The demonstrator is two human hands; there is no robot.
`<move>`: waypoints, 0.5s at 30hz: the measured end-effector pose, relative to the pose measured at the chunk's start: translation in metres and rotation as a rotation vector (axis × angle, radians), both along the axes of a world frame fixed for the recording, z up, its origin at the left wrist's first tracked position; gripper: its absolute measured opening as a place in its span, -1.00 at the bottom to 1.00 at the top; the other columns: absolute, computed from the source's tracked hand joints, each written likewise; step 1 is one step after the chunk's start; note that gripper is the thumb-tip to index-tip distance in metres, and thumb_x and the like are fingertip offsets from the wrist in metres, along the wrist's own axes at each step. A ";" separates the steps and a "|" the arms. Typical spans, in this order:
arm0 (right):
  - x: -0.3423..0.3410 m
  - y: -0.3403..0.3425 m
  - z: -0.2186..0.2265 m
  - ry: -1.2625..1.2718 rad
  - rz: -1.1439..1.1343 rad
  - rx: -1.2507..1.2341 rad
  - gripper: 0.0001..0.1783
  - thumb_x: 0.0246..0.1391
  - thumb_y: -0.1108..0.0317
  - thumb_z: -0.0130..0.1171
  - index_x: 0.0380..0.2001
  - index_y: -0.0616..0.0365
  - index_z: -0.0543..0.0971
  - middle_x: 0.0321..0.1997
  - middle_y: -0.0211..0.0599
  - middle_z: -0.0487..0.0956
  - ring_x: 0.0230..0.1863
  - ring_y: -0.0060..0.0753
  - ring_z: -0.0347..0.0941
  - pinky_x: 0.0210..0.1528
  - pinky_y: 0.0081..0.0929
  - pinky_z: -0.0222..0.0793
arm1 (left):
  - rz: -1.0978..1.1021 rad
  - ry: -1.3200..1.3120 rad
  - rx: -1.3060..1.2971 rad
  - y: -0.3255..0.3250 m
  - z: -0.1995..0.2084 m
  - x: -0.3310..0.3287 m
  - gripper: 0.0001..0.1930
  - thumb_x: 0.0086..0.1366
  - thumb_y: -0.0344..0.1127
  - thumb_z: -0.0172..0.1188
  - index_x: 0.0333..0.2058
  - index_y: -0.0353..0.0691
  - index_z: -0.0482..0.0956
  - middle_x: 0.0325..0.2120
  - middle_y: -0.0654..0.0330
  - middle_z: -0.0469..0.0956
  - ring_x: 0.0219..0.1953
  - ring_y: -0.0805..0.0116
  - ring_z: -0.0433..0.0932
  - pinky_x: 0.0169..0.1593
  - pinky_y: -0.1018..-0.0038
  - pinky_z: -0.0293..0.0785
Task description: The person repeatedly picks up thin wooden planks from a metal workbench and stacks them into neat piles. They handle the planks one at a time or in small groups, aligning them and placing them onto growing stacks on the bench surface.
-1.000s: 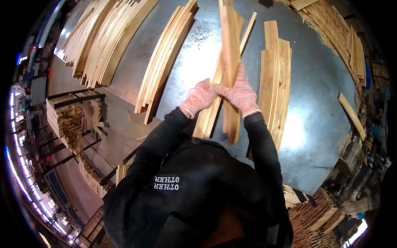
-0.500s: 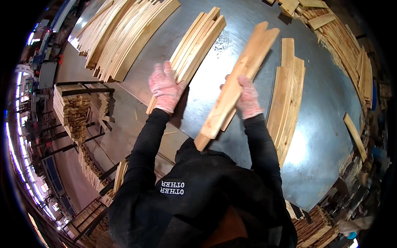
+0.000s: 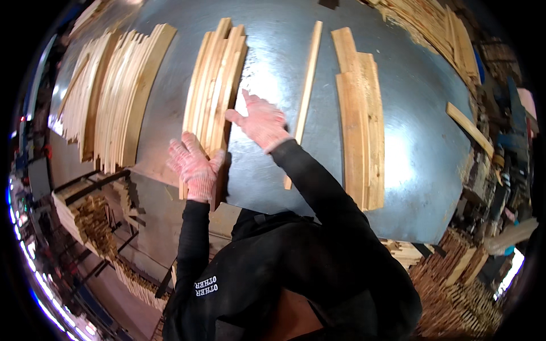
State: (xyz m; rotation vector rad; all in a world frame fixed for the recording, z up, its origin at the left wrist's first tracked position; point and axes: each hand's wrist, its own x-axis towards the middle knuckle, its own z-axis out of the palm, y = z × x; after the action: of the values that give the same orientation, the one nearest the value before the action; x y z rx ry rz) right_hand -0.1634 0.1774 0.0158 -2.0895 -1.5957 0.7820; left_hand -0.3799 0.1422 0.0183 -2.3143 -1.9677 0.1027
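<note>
A bundle of pale wooden strips (image 3: pixel 216 85) stands side by side on the metal tabletop in front of me. My left hand (image 3: pixel 194 167), in a pink-and-white knit glove, lies with spread fingers over the near end of this bundle. Just right of the bundle is my right hand (image 3: pixel 260 121), gloved alike and empty, fingers apart. Its thumb points at the bundle's right side; whether it touches I cannot tell. Beyond that hand, a single thin strip (image 3: pixel 307 94) lies alone, partly hidden behind my right wrist.
Several wider boards (image 3: pixel 355 131) lie overlapped on the right of the metal table (image 3: pixel 412 187). A larger row of strips (image 3: pixel 116 96) stands on the left. One short piece (image 3: pixel 470 129) rests near the right edge. Stacked lumber (image 3: pixel 94 219) is below left, with more wood piled far right.
My right hand has let go of the boards it held and moved left to the bundle, which now looks wider. A thin strip lies alone on the table. The whole view has shifted.
</note>
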 end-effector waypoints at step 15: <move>0.144 -0.223 -0.018 -0.702 -0.343 -0.193 0.17 -0.05 -0.14 0.38 0.45 0.20 0.01 0.32 0.21 0.35 0.28 0.13 0.35 0.32 -0.12 0.25 | 0.408 -1.409 -1.349 -0.076 -0.045 0.141 -0.58 0.24 -0.24 0.34 -0.02 -0.40 0.55 -0.26 0.16 0.63 -0.23 0.41 0.57 -0.09 0.42 0.52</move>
State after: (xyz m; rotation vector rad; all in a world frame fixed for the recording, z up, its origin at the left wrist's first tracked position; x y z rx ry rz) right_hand -0.0199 -0.0453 -0.0025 -2.8822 -1.4202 0.0731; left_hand -0.2387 0.0664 -0.0268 -2.8734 -4.0362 -0.4656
